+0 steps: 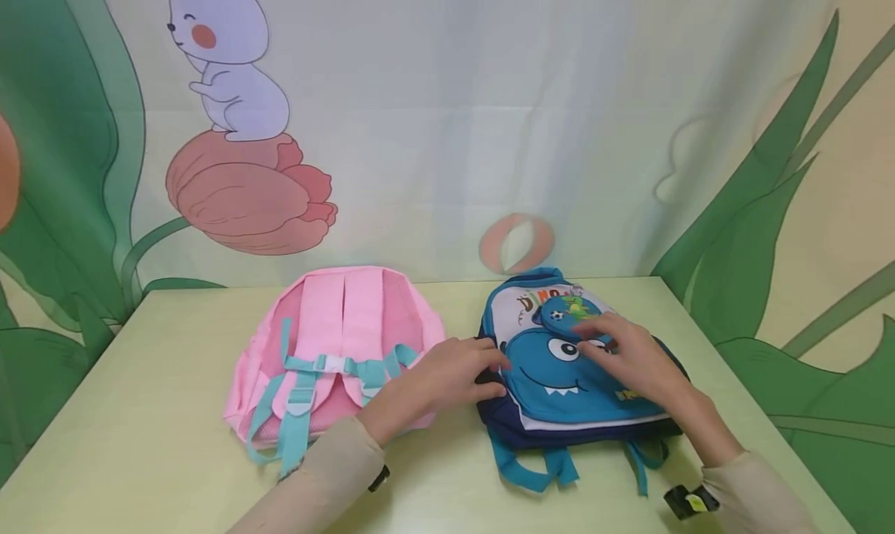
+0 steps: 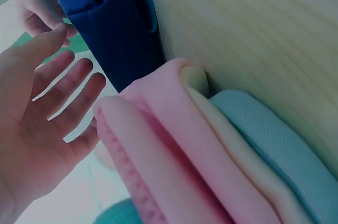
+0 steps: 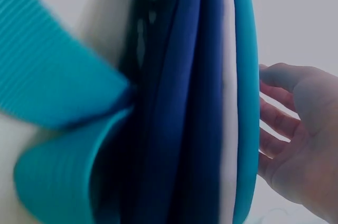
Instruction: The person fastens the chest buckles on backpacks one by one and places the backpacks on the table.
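The blue bag [image 1: 555,375] lies front up on the table [image 1: 175,410], its top toward 12 o'clock, at 3 o'clock from the pink bag [image 1: 343,316]. Your left hand [image 1: 457,371] is at the blue bag's 9 o'clock edge, fingers spread and relaxed, gripping nothing; I cannot tell whether they touch it. Your right hand [image 1: 636,359] is over its front on the 3 o'clock side, fingers loosely bent and free of any hold, near the pouch [image 1: 568,314] at 12 o'clock. You seem to be placing or adjusting the blue bag, without a grip on it. Shifting it, I judge, calls for firm fingers at its 9 and 3 o'clock sides; leaving it calls for lifting both hands clear.
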